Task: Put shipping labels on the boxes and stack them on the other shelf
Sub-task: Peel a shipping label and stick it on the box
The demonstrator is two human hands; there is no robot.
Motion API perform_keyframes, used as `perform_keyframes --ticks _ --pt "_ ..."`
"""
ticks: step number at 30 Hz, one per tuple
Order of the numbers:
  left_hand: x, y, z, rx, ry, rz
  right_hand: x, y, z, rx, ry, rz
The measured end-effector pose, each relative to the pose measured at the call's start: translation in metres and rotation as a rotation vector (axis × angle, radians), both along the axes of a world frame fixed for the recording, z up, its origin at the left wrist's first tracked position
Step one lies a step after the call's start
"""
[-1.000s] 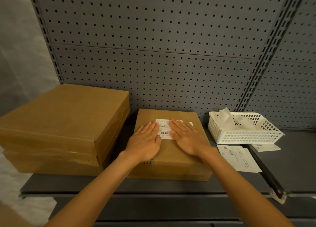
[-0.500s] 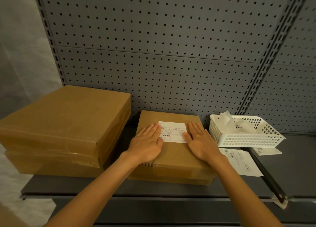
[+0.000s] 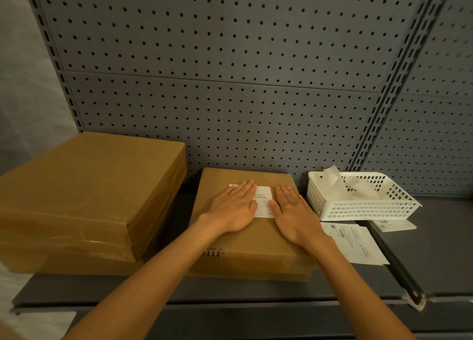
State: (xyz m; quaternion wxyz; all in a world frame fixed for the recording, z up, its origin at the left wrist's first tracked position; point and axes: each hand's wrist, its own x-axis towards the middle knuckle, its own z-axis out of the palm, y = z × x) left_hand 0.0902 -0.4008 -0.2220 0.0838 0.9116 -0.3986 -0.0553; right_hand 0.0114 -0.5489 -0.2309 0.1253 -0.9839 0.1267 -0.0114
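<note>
Stockroom or shop packing area. Grey perforated back panel (image 3: 230, 58) with slotted uprights (image 3: 378, 114) is backing a metal shelf (image 3: 256, 292); taped brown cardboard boxes (image 3: 84, 194) are sitting stacked on it; a white plastic basket (image 3: 358, 208) and printed shipping labels (image 3: 355, 242) are lying alongside.

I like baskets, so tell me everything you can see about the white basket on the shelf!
The white basket looks like plastic, a shallow rectangle with walls full of little slots. It sits upright on the dark shelf, near the pegboard at the back, to the right of the box under the hands. Curled strips of pale paper lie inside and poke above its rim. A printed sheet peeks out from under its front right corner. No hand touches it.
</note>
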Motion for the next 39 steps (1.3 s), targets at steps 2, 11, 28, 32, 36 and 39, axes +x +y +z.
perform_keyframes --ticks 2,11,28,32,36,39 --pt "0.004 0.009 0.001 0.005 -0.003 -0.004 0.000 0.000 -0.001 0.000 0.001 -0.002" --pt "0.015 0.041 -0.002 -0.012 -0.010 0.062 0.001 0.001 0.000 -0.011 0.004 -0.008" --pt "0.018 0.042 -0.004 -0.031 0.035 0.071 0.024 0.023 0.010 -0.037 0.054 0.189" --pt "0.017 0.042 -0.004 -0.038 0.028 0.068 0.011 0.007 0.006 -0.017 0.048 0.113" --pt "0.016 0.043 -0.002 -0.016 0.021 0.042 0.012 0.010 0.003 -0.030 0.021 0.101" --pt "0.013 0.048 0.000 0.017 0.030 0.005 0.012 0.010 0.002 -0.029 0.023 0.094"
